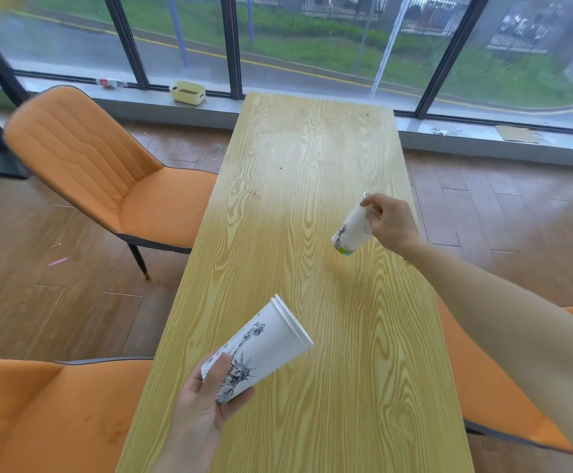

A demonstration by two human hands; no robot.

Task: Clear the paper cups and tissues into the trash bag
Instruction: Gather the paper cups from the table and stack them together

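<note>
The left hand (203, 404) grips a stack of cups (261, 349) near its base, low over the near end of the table (295, 186). The thumb lies along the upper side of the stack and the other fingers (240, 399) curl under the bottom, closed firmly around it. The stack tilts, rims pointing up and away to the right; several nested rims show at the mouth, and a black line drawing runs down the white wall.

The right hand (392, 221) holds a single cup (353, 232) farther out, above the right side of the table. Its fingers pinch the rim from above, bent close together, so the cup hangs tilted with its base toward the table, which it may or may not touch. The two cups are well apart.

Orange chairs (107, 172) stand on both sides of the table. A small pale box (187, 93) sits on the window ledge beyond.
</note>
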